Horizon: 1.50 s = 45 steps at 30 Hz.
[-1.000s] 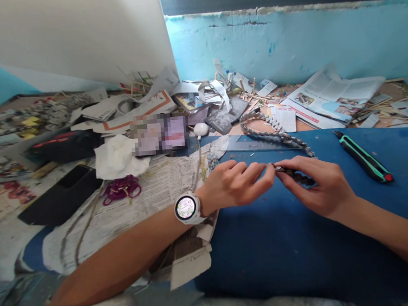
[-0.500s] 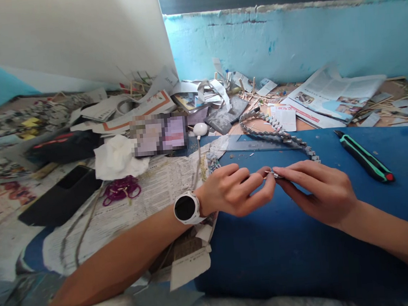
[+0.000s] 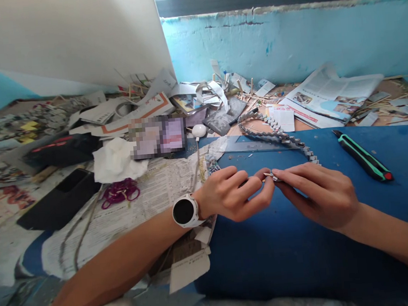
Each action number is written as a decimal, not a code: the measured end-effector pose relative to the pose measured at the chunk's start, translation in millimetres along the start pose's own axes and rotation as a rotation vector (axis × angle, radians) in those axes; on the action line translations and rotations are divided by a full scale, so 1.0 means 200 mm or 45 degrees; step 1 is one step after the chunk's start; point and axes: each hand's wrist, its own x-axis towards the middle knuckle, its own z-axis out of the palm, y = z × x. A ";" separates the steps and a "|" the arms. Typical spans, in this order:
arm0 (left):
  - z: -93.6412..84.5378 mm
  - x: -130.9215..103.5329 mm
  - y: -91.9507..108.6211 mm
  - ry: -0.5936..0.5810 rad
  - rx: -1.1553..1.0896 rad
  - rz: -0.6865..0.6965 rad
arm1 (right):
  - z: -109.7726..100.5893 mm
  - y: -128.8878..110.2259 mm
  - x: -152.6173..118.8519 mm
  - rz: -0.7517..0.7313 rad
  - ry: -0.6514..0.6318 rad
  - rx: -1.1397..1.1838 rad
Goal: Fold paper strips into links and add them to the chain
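My left hand (image 3: 238, 192), with a white watch (image 3: 185, 211) on its wrist, pinches a small folded paper piece (image 3: 270, 176) over the blue mat (image 3: 268, 251). From the other side, my right hand (image 3: 316, 196) pinches the same piece, fingertips almost touching those of the left. A long zigzag chain of folded paper (image 3: 287, 139) curves behind the hands and runs down to behind my right hand. Whether the chain joins the held piece is hidden by the fingers.
To the right lies a green and black cutter (image 3: 363, 155). A clear set square (image 3: 249, 144) is behind the hands. On the left are newspaper (image 3: 157, 185), purple string (image 3: 120, 191), tissue (image 3: 118, 160) and a black case (image 3: 59, 199). Paper scraps and sticks line the wall.
The small paper piece has turned slightly between my fingertips and shows more of its pale side. Both hands stay nearly in place, and the view has shifted a little.
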 end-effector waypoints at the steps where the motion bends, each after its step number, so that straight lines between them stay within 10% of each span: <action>1: 0.00 0.00 0.00 -0.020 -0.027 -0.014 | 0.00 0.00 0.00 0.005 -0.002 0.003; 45: 0.06 0.04 0.08 -0.178 0.063 -0.221 | 0.07 0.00 0.00 0.249 -0.257 0.209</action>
